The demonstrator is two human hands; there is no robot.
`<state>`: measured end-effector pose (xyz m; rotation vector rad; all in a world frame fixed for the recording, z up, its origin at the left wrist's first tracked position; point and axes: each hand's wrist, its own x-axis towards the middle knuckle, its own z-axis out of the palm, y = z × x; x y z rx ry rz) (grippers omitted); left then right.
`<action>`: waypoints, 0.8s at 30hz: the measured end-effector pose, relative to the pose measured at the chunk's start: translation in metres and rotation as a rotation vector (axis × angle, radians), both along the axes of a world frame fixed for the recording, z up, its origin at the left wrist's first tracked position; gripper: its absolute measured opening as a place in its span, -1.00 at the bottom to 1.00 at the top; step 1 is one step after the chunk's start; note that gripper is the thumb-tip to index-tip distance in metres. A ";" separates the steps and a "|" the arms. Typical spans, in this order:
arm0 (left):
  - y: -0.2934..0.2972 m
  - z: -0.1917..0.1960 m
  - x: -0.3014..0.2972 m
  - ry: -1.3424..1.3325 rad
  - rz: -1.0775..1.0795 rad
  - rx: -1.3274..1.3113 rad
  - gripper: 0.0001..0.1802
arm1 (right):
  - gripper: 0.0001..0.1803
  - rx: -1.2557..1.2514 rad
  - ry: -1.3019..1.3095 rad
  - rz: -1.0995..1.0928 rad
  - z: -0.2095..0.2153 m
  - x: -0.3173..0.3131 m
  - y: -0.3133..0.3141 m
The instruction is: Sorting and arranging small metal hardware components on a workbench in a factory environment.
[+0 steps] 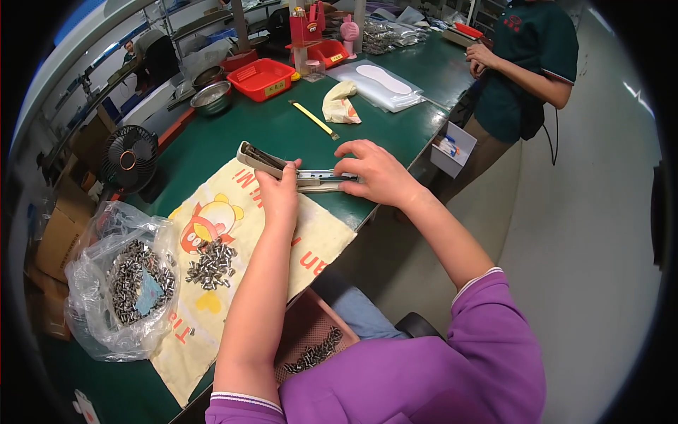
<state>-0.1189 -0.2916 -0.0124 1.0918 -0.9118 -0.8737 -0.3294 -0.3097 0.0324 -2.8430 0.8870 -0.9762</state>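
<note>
A pale stapler (261,161) lies across the bench, its cover swung open to the left and its metal rail bared. My left hand (280,192) is closed around its middle, near the hinge. At the rail's right end, my right hand (373,172) has its thumb and fingers bent around the stapler; whether a small piece sits between them is hidden. Beneath my left forearm is a cream printed cloth (296,233), bearing a heap of small metal rivet-like parts (211,264). To the left, more of these parts fill a clear plastic bag (99,283).
A yellow cutter knife (313,119) and a folded cloth (340,104) lie beyond the stapler. Farther back are a red tray (262,79), metal bowl (211,97) and plastic-wrapped insoles (381,79). A black fan (130,159) stands left. Someone in dark green (530,56) stands right.
</note>
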 end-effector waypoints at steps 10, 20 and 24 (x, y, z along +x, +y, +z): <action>-0.004 -0.001 0.000 0.039 -0.010 -0.087 -0.58 | -0.47 -0.090 -0.343 -0.096 0.023 -0.014 0.018; 0.000 0.000 -0.002 0.039 -0.024 -0.069 -0.59 | -0.65 0.067 -0.193 -0.020 0.008 0.011 0.026; -0.006 -0.010 0.008 -0.121 0.064 -0.028 -0.54 | -0.60 0.148 0.139 0.085 0.055 0.065 0.005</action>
